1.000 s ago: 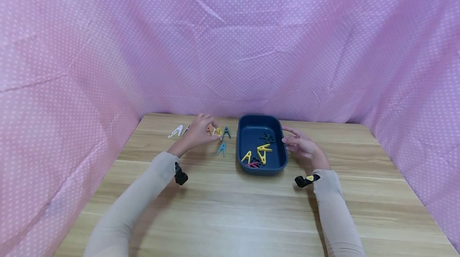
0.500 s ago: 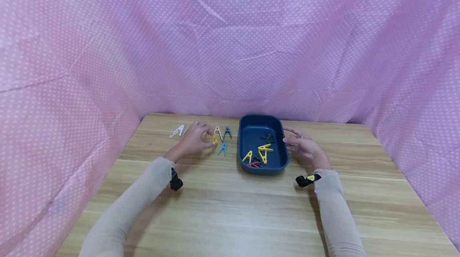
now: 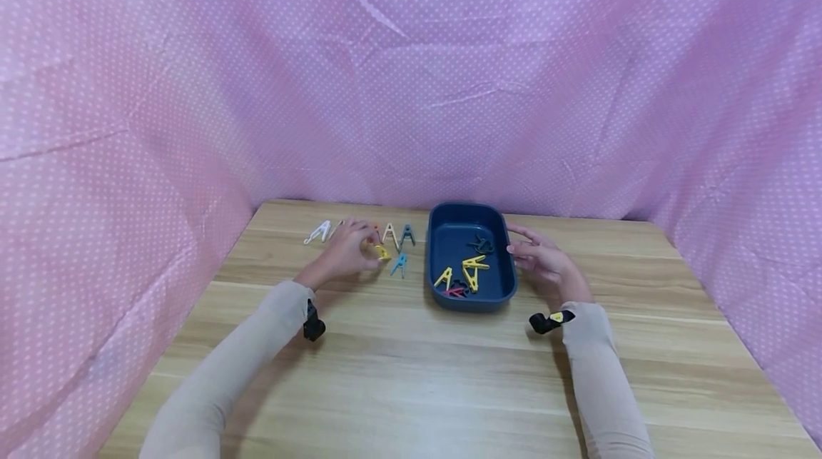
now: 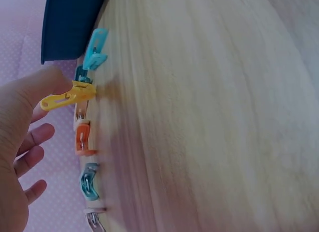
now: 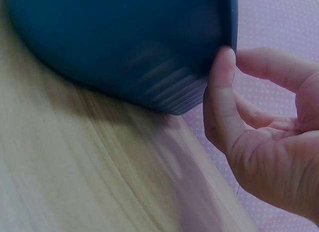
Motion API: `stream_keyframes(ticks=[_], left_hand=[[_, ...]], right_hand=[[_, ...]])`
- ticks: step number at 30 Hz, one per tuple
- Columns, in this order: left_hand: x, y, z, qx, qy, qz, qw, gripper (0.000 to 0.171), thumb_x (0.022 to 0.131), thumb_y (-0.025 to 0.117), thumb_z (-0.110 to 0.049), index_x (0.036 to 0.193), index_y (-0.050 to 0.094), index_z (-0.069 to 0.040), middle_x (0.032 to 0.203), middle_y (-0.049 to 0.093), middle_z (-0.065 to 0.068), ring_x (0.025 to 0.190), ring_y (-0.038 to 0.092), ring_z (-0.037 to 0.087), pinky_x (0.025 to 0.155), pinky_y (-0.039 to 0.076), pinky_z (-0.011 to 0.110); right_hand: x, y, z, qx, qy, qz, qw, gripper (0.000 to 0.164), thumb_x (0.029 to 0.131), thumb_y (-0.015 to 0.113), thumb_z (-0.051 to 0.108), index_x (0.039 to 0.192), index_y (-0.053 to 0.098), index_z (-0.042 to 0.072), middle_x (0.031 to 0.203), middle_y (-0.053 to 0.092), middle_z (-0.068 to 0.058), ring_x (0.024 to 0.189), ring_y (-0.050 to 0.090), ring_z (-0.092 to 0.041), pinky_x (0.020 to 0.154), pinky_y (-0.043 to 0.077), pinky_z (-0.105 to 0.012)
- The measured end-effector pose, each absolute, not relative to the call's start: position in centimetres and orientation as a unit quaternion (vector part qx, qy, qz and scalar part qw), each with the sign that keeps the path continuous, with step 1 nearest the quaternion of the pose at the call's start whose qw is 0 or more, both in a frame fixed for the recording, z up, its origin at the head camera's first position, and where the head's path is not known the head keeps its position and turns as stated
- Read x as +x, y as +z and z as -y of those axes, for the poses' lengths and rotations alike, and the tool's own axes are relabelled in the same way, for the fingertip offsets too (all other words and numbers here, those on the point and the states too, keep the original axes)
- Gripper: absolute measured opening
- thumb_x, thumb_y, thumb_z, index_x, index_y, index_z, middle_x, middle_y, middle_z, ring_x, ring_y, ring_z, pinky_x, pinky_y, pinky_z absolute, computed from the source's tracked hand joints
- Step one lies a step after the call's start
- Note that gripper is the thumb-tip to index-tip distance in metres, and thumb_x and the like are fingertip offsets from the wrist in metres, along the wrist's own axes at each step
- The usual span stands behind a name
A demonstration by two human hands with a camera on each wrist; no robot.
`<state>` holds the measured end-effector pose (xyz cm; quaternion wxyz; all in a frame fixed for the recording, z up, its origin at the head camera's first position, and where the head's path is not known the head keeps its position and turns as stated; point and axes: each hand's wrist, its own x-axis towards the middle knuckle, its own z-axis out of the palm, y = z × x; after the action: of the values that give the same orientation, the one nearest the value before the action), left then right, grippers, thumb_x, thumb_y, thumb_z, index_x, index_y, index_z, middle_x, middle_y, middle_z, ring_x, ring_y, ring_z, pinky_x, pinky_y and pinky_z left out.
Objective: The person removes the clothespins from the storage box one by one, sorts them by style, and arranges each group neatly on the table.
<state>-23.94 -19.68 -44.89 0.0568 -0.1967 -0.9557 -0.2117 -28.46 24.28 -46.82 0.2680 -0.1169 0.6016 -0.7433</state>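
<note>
My left hand [image 3: 347, 248] pinches a yellow clothespin [image 4: 70, 96] by its end, close over the table, with the other fingers loosely bent. Just beyond it stand an orange clothespin [image 4: 82, 138], a beige clothespin [image 3: 389, 233] and a dark teal clothespin [image 3: 407, 234]. To the right of that hand is a light blue clothespin [image 3: 399, 264]. My right hand [image 3: 542, 259] rests its thumb and fingertips against the right side of a dark blue plastic bin [image 5: 124, 47]. Inside the bin lie several yellow clothespins [image 3: 444, 277], a red clothespin [image 3: 453, 293] and dark clips [image 3: 481, 245].
A white clothespin [image 3: 318, 232] stands at the left end of the row, beside another partly hidden behind the left hand. The wooden table [image 3: 411, 373] runs back to a pink dotted cloth [image 3: 411, 88] that hangs behind and on both sides.
My left hand has moved left and a little nearer with the yellow clothespin, uncovering the beige one. The right hand and the bin stay in place.
</note>
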Motion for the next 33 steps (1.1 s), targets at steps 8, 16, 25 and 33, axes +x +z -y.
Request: stream_keyframes(ticks=[8,16,25,33], left_hand=[[-23.4,-45.6,19.5,-0.219,-0.116,0.968,0.048,0.035,0.075,0.085,-0.040,0.093,0.067,-0.016,0.103,0.062,0.001,0.110,0.049,0.027,0.117,0.028,0.060],[-23.2,-46.5,19.2,-0.202,-0.094,0.971,0.082,0.042,0.073,0.086,-0.050,0.070,0.055,-0.021,0.096,0.059,0.000,0.105,0.049,0.029,0.107,0.037,0.056],[-23.4,-46.7,18.5,-0.162,-0.081,0.980,0.081,0.048,0.072,0.083,-0.058,0.067,0.053,-0.021,0.098,0.063,0.004,0.107,0.050,0.032,0.106,0.034,0.057],[-23.6,-46.7,17.9,-0.151,-0.066,0.983,0.084,0.049,0.073,0.080,-0.060,0.062,0.051,-0.023,0.097,0.062,0.004,0.108,0.052,0.034,0.117,0.026,0.065]], right_hand=[[-28.2,-46.9,-24.9,-0.128,-0.716,-0.633,0.264,0.066,0.103,0.048,-0.003,0.160,0.015,0.001,0.100,0.073,0.005,0.095,0.069,-0.005,0.088,0.056,-0.022],[-28.2,-46.8,-24.5,-0.112,-0.735,-0.613,0.268,0.062,0.103,0.047,-0.005,0.158,0.020,0.003,0.099,0.074,0.004,0.093,0.070,-0.006,0.087,0.057,-0.023],[-28.5,-46.9,-24.4,-0.121,-0.736,-0.610,0.268,0.063,0.104,0.045,-0.005,0.159,0.017,0.003,0.099,0.073,0.005,0.094,0.070,-0.005,0.087,0.057,-0.023],[-28.7,-46.8,-24.4,-0.114,-0.744,-0.598,0.275,0.061,0.104,0.044,-0.004,0.159,0.018,0.004,0.103,0.074,0.007,0.095,0.069,-0.004,0.088,0.056,-0.022]])
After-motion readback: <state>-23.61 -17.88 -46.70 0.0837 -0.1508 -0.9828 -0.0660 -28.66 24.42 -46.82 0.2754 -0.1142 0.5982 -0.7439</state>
